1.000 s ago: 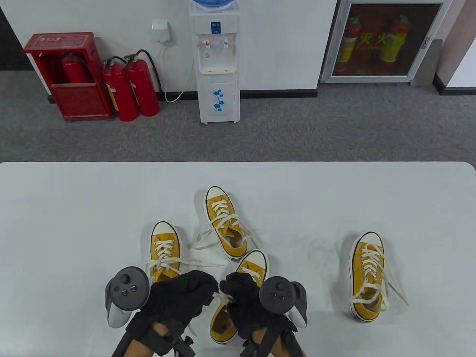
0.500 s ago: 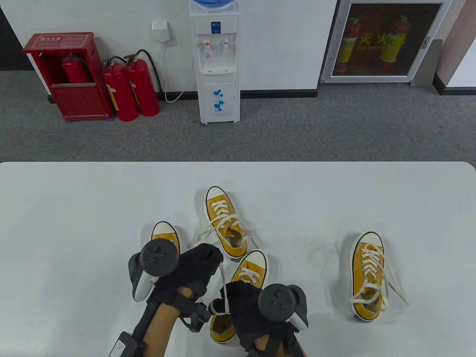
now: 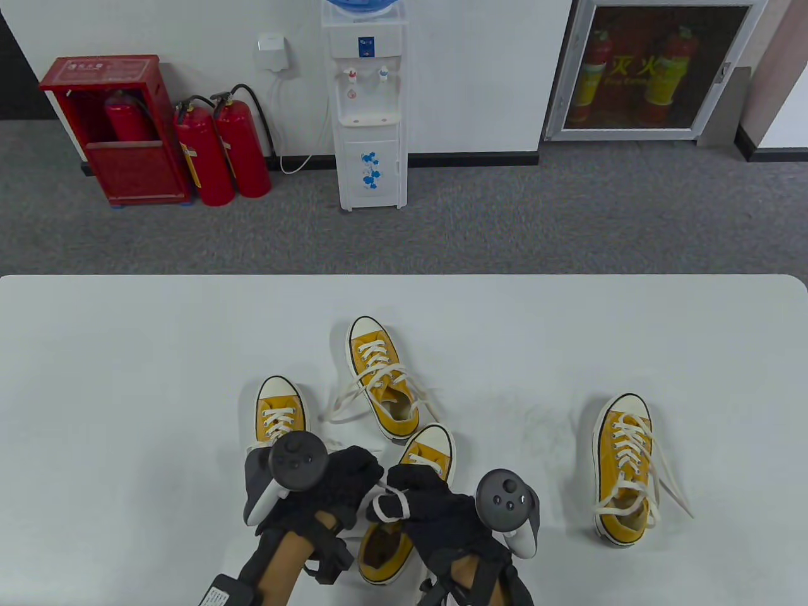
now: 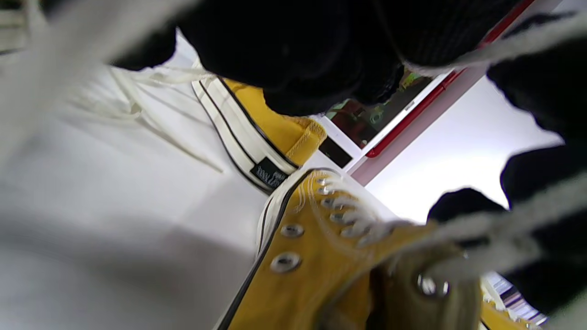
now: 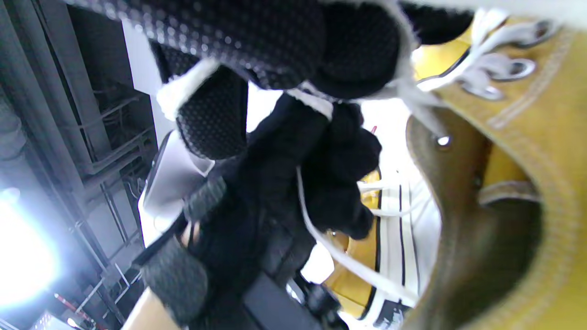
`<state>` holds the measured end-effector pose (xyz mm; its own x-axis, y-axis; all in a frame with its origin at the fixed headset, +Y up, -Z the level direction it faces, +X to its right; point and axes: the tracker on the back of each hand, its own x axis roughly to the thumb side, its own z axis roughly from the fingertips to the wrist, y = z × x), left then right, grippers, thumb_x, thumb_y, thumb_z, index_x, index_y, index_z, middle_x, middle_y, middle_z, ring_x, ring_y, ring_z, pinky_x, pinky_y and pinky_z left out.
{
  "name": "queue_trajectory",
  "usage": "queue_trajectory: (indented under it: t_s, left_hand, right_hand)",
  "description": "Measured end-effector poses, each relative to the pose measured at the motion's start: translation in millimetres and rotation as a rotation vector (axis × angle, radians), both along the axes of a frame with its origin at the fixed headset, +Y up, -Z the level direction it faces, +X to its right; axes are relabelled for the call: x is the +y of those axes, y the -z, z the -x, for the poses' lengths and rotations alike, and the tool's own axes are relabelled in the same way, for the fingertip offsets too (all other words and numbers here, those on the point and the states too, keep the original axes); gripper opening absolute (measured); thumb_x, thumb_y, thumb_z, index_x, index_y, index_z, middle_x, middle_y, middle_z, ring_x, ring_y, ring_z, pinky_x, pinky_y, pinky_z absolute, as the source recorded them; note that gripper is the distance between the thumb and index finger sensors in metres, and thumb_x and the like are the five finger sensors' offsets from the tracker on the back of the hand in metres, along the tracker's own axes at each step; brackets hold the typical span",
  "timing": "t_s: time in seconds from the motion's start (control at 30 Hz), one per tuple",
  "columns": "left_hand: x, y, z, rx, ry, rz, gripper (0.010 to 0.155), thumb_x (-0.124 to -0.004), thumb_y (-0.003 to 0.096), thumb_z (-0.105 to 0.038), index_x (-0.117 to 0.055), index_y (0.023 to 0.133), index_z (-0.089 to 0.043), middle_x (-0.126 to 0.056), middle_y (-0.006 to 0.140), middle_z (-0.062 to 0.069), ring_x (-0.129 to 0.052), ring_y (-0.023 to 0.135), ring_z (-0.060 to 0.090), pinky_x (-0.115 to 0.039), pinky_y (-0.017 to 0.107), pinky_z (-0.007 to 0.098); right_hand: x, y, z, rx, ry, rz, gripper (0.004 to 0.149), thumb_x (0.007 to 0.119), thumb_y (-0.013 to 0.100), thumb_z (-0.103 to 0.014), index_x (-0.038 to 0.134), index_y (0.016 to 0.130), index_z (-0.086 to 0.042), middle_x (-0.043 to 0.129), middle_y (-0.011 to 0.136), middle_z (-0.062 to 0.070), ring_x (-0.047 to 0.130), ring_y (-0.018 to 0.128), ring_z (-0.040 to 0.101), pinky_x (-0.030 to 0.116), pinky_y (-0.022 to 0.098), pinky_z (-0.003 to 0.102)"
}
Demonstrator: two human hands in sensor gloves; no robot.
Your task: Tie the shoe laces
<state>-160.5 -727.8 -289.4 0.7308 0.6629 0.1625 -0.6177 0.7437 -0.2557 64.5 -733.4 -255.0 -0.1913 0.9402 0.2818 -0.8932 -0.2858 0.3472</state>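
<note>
Four yellow canvas shoes with white laces lie on the white table (image 3: pixel 126 379). Both hands work over the near middle shoe (image 3: pixel 429 451), whose heel end shows below them. My left hand (image 3: pixel 344 483) grips one white lace end close to my right hand (image 3: pixel 429 511). A loop of the white lace (image 3: pixel 386 507) wraps around my right hand's fingers. In the right wrist view the lace (image 5: pixel 348 263) runs from my left hand (image 5: pixel 293 183) toward the shoe's opening (image 5: pixel 518 192). The left wrist view shows the shoe's eyelets (image 4: pixel 286 261) close up.
A shoe (image 3: pixel 282 413) lies just left of my left hand, with loose laces. Another (image 3: pixel 379 379) lies behind, its laces spread on the table. A fourth (image 3: pixel 625 467) lies apart at the right. A water dispenser (image 3: pixel 369 107) and fire extinguishers (image 3: pixel 221 151) stand beyond the table.
My left hand drew the lace away from me, then came back down beside my right hand. The lace now loops around my right hand's fingers. My right hand shifted slightly right.
</note>
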Motion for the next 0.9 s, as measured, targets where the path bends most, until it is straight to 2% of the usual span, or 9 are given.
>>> queue_trajectory:
  t_s: [0.1,0.17,0.37,0.43,0.6,0.7,0.9]
  left_hand:
    - [-5.8,-5.8,-2.7,-0.011,-0.006,-0.002,0.040,-0.073,0.0485,-0.054,-0.087,0.077,-0.030,-0.100,0.065,-0.002,-0.098,0.020,0.014,-0.087,0.034,0.047]
    - [-7.3,-8.6,-5.0,-0.022,0.004,-0.013,0.040,-0.073,0.0487,-0.054,-0.088,0.077,-0.030,-0.100,0.065,-0.002,-0.098,0.020,0.014,-0.087,0.034,0.047]
    - [-2.6,-15.0,-9.7,-0.029,0.166,-0.126,0.041,-0.073,0.0477,-0.056,-0.089,0.075,-0.030,-0.101,0.063,-0.002,-0.098,0.019,0.014,-0.088,0.033,0.047]
    - [-2.2,-16.7,-8.5,-0.026,0.203,-0.150,0.041,-0.074,0.0475,-0.056,-0.089,0.075,-0.030,-0.101,0.063,-0.002,-0.098,0.019,0.014,-0.088,0.033,0.047]
    - [-6.6,-16.5,-4.3,-0.015,0.234,-0.155,0.040,-0.074,0.0475,-0.056,-0.090,0.073,-0.030,-0.102,0.061,-0.002,-0.098,0.017,0.014,-0.088,0.032,0.047]
    - [-9.6,-15.8,-4.2,-0.016,0.240,-0.144,0.039,-0.074,0.0473,-0.056,-0.091,0.073,-0.030,-0.102,0.060,-0.002,-0.098,0.017,0.014,-0.088,0.031,0.047]
    - [-9.7,-17.7,-6.4,-0.015,0.266,-0.165,0.040,-0.074,0.0473,-0.056,-0.091,0.073,-0.030,-0.103,0.060,-0.002,-0.098,0.017,0.014,-0.088,0.031,0.047]
  right_hand:
    - [-1.4,-0.4,-0.5,-0.010,0.022,0.008,0.047,0.080,0.040,-0.011,0.096,0.080,-0.028,0.057,0.108,0.002,0.083,0.063,0.022,0.054,0.065,0.063]
    - [-1.4,-0.8,-1.3,-0.027,0.018,0.004,0.048,0.080,0.040,-0.012,0.093,0.083,-0.027,0.060,0.107,0.002,0.084,0.063,0.022,0.055,0.065,0.062]
    - [-3.1,0.0,-9.1,-0.098,0.000,-0.003,0.045,0.080,0.042,-0.015,0.092,0.085,-0.022,0.078,0.097,0.003,0.088,0.064,0.021,0.059,0.064,0.062]
    - [-2.9,-0.4,-11.7,-0.109,0.012,0.007,0.044,0.080,0.043,-0.015,0.091,0.086,-0.020,0.079,0.095,0.005,0.088,0.065,0.022,0.058,0.064,0.062]
    - [-1.0,-1.0,-18.9,-0.190,-0.037,-0.041,0.041,0.082,0.043,-0.018,0.092,0.083,-0.019,0.084,0.088,0.006,0.091,0.062,0.021,0.060,0.064,0.062]
    - [1.2,-3.0,-21.0,-0.225,-0.062,-0.061,0.040,0.084,0.043,-0.019,0.093,0.082,-0.019,0.087,0.086,0.005,0.092,0.063,0.022,0.056,0.066,0.063]
    - [6.0,-4.6,-27.0,-0.276,-0.137,-0.073,0.041,0.086,0.043,-0.022,0.093,0.083,-0.024,0.091,0.083,0.001,0.083,0.074,0.028,0.042,0.069,0.067]
